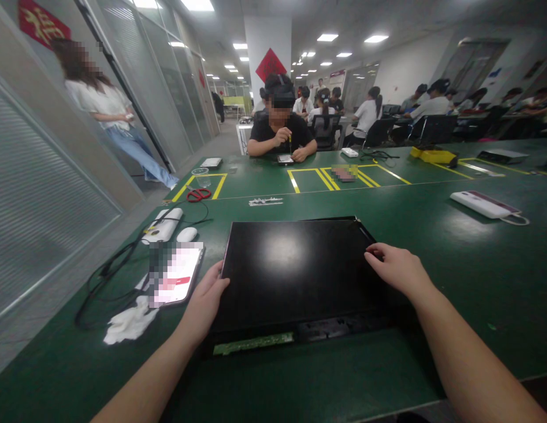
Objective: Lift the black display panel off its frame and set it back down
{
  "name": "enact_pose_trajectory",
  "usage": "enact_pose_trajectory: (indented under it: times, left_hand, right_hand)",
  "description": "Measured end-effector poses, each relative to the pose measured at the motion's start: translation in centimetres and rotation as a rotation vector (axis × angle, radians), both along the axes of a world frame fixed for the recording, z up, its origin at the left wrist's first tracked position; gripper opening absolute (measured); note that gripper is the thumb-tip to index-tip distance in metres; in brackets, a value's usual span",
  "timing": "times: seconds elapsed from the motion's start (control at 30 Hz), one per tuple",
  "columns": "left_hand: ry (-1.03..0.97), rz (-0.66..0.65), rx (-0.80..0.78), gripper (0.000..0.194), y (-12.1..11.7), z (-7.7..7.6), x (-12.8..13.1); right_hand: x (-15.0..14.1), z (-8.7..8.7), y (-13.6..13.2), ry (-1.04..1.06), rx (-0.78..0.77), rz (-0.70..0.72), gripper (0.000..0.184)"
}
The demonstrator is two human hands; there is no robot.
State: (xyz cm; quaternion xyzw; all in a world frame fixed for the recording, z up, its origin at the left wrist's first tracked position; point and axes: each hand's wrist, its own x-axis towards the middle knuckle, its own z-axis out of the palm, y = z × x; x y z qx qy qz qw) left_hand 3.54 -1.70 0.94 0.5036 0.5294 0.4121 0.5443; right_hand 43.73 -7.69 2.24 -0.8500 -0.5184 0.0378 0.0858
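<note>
A black flat screen panel lies before me on the green table, its glossy face up and reflecting a ceiling light. My left hand grips its left edge, thumb on top and fingers partly hidden beneath. At the right edge, my right hand is closed with thumb and curled fingers around the rim. A thin black frame shows behind the panel's far right corner. Along the near edge runs a strip of green circuit board, beside a dark plastic strip.
Left of the panel lie a lit phone, crumpled tissue, a white mouse, black cables and red scissors. A white device lies right. Across the table, a person works with a screwdriver.
</note>
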Motion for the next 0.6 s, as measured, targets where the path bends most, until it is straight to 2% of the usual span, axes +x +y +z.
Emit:
enact_pose_trajectory:
  times: [0.23,0.6]
  left_hand:
    - [0.005,0.009,-0.014,0.058,-0.19,0.27,0.08]
    - [0.056,0.003,0.009,0.058,-0.35,0.6,0.18]
  right_hand:
    - [-0.01,-0.07,-0.04,-0.01,0.026,0.014,0.043]
    - [0.02,0.13,-0.26,-0.004,-0.032,0.015,0.042]
